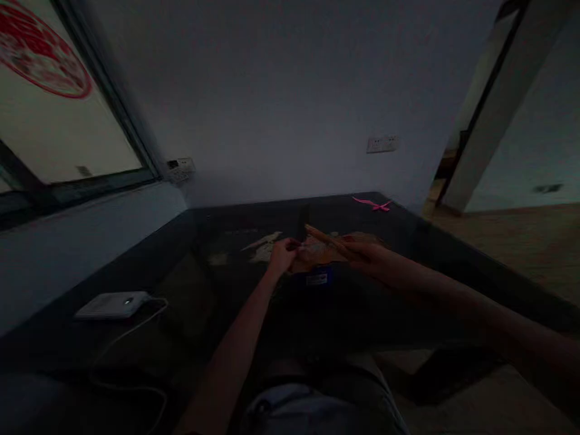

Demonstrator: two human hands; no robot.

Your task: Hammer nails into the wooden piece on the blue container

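The wooden stick (322,235) slanted over the brown sheet (310,258), beyond the middle of the dark table (258,219) toward its far edge. The right hand (371,258) was closed around the stick's lower end. The left hand (281,257) had its fingertips drawn together at the sheet's left side; the dimness left it unclear whether they pinched anything. Good handling here seemed to call for a light, steady hold on the stick, with the left fingertips clear of its tip and the sheet kept flat; more light would probably have helped.

Just nearer than the sheet lay a blue packet (319,277), and pale scraps (263,249) lay to its left. A pink strip (378,206) lay by the far right corner, while a white box (113,305) with a cable (129,330) sat near the left edge.
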